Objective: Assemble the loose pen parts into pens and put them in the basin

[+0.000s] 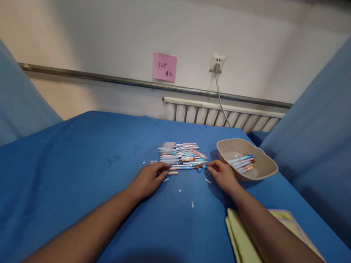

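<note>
A pile of pens and pen parts (182, 154) lies across the middle of the blue-covered table (129, 145). At the pile's near left corner is my left hand (151, 178), its fingers closed by the pen ends; what they pinch is too small to make out. My right hand (222, 175) is at the near right corner, thumb and forefinger together beside a small teal piece (204, 167). Blue and brown caps (199, 169) sit between the hands. To the right, a beige basin (265, 165) holds several assembled pens (242, 163).
A folded yellow cloth (243, 241) lies under my right forearm. Small white bits (192, 204) are scattered before the pile. Behind the table are a radiator (193, 112), a metal rail (122, 80) and a plugged-in cable (219, 94). Blue curtains (322, 125) hang at both sides.
</note>
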Action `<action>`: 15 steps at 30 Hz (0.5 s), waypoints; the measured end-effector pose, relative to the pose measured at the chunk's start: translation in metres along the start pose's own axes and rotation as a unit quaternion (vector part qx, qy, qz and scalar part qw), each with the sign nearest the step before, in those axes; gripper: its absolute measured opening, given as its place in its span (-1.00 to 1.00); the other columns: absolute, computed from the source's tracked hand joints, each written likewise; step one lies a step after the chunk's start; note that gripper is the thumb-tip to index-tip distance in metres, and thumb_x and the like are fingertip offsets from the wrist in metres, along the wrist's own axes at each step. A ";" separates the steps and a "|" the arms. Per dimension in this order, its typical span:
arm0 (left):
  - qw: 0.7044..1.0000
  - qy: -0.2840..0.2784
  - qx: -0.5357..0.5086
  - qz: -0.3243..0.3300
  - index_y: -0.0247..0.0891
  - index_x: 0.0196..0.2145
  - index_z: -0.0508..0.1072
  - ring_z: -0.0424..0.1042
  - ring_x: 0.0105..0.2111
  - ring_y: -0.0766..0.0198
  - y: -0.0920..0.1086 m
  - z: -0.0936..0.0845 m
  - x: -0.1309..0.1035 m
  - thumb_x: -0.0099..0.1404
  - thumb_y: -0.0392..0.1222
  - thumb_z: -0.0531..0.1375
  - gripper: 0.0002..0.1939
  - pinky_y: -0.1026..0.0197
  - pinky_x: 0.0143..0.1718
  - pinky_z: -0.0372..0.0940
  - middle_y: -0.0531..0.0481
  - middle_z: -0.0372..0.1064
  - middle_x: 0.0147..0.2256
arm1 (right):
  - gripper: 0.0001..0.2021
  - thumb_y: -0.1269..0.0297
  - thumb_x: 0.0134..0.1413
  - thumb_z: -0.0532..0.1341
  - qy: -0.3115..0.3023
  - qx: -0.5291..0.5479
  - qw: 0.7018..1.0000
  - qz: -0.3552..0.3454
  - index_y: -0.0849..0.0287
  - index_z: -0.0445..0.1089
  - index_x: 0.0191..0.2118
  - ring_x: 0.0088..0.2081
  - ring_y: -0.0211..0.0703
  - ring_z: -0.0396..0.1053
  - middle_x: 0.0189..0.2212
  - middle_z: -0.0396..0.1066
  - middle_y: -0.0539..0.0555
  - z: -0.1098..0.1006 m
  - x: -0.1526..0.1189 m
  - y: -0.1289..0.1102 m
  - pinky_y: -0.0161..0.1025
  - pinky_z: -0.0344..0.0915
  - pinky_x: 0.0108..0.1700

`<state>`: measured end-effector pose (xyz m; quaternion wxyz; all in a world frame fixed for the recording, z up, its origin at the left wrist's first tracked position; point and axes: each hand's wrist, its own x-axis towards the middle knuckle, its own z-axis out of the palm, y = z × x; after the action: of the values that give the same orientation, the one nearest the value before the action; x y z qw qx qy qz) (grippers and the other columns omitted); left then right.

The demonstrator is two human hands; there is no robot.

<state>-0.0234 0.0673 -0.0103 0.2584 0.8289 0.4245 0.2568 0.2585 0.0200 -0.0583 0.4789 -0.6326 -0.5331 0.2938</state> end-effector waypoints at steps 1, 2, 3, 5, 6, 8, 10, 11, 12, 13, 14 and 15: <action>1.000 -0.006 0.014 0.011 -0.16 -0.22 0.50 0.41 -0.25 0.12 -0.001 0.001 0.000 0.21 -0.09 0.12 -0.76 0.19 -0.20 0.22 -0.04 0.48 -0.26 | -0.80 0.23 -0.07 0.18 -0.002 -0.028 1.000 -0.006 0.18 0.43 -0.31 -0.44 -0.15 0.33 -0.48 0.41 0.04 0.000 -0.001 0.000 -0.24 0.21 -0.37; 0.999 -0.013 0.027 0.022 -0.16 -0.21 0.50 0.40 -0.24 0.12 -0.002 0.002 0.000 0.22 -0.11 0.11 -0.76 0.18 -0.19 0.21 -0.04 0.48 -0.25 | -0.79 0.25 -0.05 0.17 -0.003 -0.066 0.998 -0.016 0.19 0.44 -0.27 -0.39 -0.13 0.34 -0.42 0.43 0.07 0.001 -0.002 -0.001 -0.22 0.23 -0.32; 0.998 -0.020 0.040 0.033 -0.15 -0.21 0.50 0.39 -0.22 0.11 -0.002 0.002 0.000 0.23 -0.12 0.11 -0.77 0.17 -0.17 0.20 -0.05 0.48 -0.25 | -0.77 0.28 -0.03 0.16 -0.005 -0.110 0.993 -0.032 0.20 0.44 -0.22 -0.35 -0.11 0.35 -0.35 0.43 0.10 0.001 -0.003 -0.003 -0.20 0.24 -0.26; 0.996 -0.035 0.068 0.050 -0.15 -0.20 0.49 0.37 -0.21 0.11 -0.003 0.004 -0.001 0.25 -0.14 0.09 -0.78 0.15 -0.15 0.18 -0.04 0.47 -0.24 | -0.71 0.34 0.01 0.13 -0.021 -0.191 0.979 -0.069 0.22 0.42 -0.11 -0.27 -0.11 0.36 -0.21 0.41 0.15 0.001 -0.005 -0.007 -0.18 0.24 -0.17; 0.994 -0.043 0.083 0.056 -0.16 -0.20 0.48 0.37 -0.21 0.11 -0.003 0.004 -0.001 0.26 -0.15 0.09 -0.78 0.14 -0.15 0.18 -0.05 0.46 -0.24 | -0.68 0.36 0.03 0.12 -0.037 -0.216 0.972 -0.085 0.21 0.40 -0.06 -0.24 -0.11 0.35 -0.16 0.40 0.16 0.001 -0.006 -0.009 -0.19 0.23 -0.13; 0.990 -0.059 0.108 0.064 -0.17 -0.18 0.47 0.35 -0.20 0.12 -0.002 0.004 -0.001 0.27 -0.16 0.07 -0.77 0.13 -0.13 0.19 -0.05 0.44 -0.23 | -0.66 0.39 0.05 0.11 -0.072 -0.244 0.961 -0.105 0.17 0.37 -0.02 -0.21 -0.13 0.35 -0.12 0.38 0.14 0.002 -0.008 -0.014 -0.22 0.22 -0.10; 0.987 -0.073 0.125 0.065 -0.17 -0.17 0.46 0.35 -0.19 0.13 0.001 0.000 0.001 0.29 -0.17 0.05 -0.77 0.13 -0.13 0.20 -0.05 0.42 -0.23 | -0.68 0.39 0.06 0.12 -0.092 -0.257 0.956 -0.109 0.12 0.38 -0.04 -0.18 -0.14 0.34 -0.13 0.38 0.11 0.002 -0.009 -0.018 -0.23 0.22 -0.08; 0.986 -0.076 0.131 0.063 -0.17 -0.17 0.46 0.35 -0.19 0.14 0.005 -0.002 0.003 0.29 -0.17 0.06 -0.77 0.13 -0.13 0.21 -0.05 0.41 -0.23 | -0.70 0.38 0.06 0.13 -0.096 -0.259 0.955 -0.107 0.10 0.39 -0.06 -0.18 -0.14 0.34 -0.15 0.38 0.09 0.002 -0.010 -0.019 -0.24 0.22 -0.08; 0.986 -0.072 0.137 0.061 -0.18 -0.17 0.45 0.35 -0.19 0.14 0.010 -0.004 0.005 0.28 -0.18 0.06 -0.78 0.12 -0.13 0.22 -0.06 0.41 -0.23 | -0.72 0.38 0.06 0.13 -0.097 -0.259 0.955 -0.104 0.09 0.40 -0.09 -0.18 -0.14 0.34 -0.17 0.39 0.08 0.003 -0.010 -0.020 -0.24 0.22 -0.09; 0.986 -0.062 0.140 0.063 -0.19 -0.17 0.45 0.35 -0.19 0.14 0.016 -0.005 0.006 0.28 -0.19 0.06 -0.78 0.12 -0.12 0.22 -0.06 0.41 -0.23 | -0.74 0.37 0.05 0.14 -0.094 -0.257 0.957 -0.100 0.09 0.41 -0.11 -0.19 -0.15 0.35 -0.19 0.39 0.08 0.003 -0.011 -0.021 -0.25 0.22 -0.11; 0.986 -0.049 0.140 0.069 -0.20 -0.16 0.44 0.35 -0.18 0.14 0.024 -0.003 0.003 0.29 -0.20 0.06 -0.78 0.12 -0.12 0.23 -0.07 0.42 -0.23 | -0.75 0.38 0.05 0.14 -0.092 -0.255 0.958 -0.096 0.09 0.41 -0.12 -0.20 -0.15 0.35 -0.20 0.39 0.07 0.004 -0.011 -0.021 -0.25 0.23 -0.12; 0.987 -0.030 0.135 0.087 -0.20 -0.14 0.42 0.35 -0.16 0.14 0.031 0.003 -0.004 0.30 -0.21 0.04 -0.77 0.11 -0.09 0.23 -0.08 0.42 -0.21 | -0.76 0.38 0.05 0.14 -0.088 -0.254 0.959 -0.093 0.09 0.41 -0.14 -0.22 -0.16 0.36 -0.22 0.39 0.07 0.005 -0.011 -0.021 -0.26 0.23 -0.13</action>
<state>-0.0053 0.0477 0.0069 0.1336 0.8973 0.3737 0.1932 0.2428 0.0103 -0.0422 0.2789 -0.6525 -0.6868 0.1574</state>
